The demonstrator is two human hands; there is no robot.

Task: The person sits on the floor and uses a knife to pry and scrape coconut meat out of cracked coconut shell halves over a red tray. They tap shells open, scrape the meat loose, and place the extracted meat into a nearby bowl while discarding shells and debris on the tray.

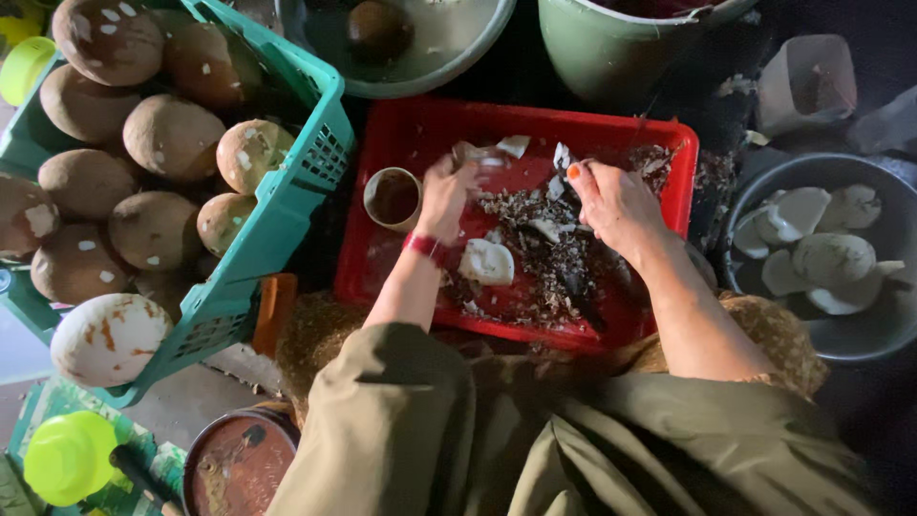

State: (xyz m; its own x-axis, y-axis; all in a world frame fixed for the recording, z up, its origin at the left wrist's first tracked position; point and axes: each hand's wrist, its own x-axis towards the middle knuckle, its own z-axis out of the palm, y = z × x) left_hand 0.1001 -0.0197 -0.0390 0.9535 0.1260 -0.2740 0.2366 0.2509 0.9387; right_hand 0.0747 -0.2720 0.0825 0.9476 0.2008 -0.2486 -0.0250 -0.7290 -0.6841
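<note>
Dim floor crowded with containers. Shallow red plastic tray (669, 162) at centre, strewn with brown shell scraps and white coconut pieces (486, 261). Left hand (445, 196) over tray, fingers curled around small pale piece; exact grip unclear. Right hand (614, 199) beside it, fingers bent, pressing into scraps. Teal plastic crate (287, 210) of brown coconuts left; grey bowl (860, 334) of peeled white pieces right.
</note>
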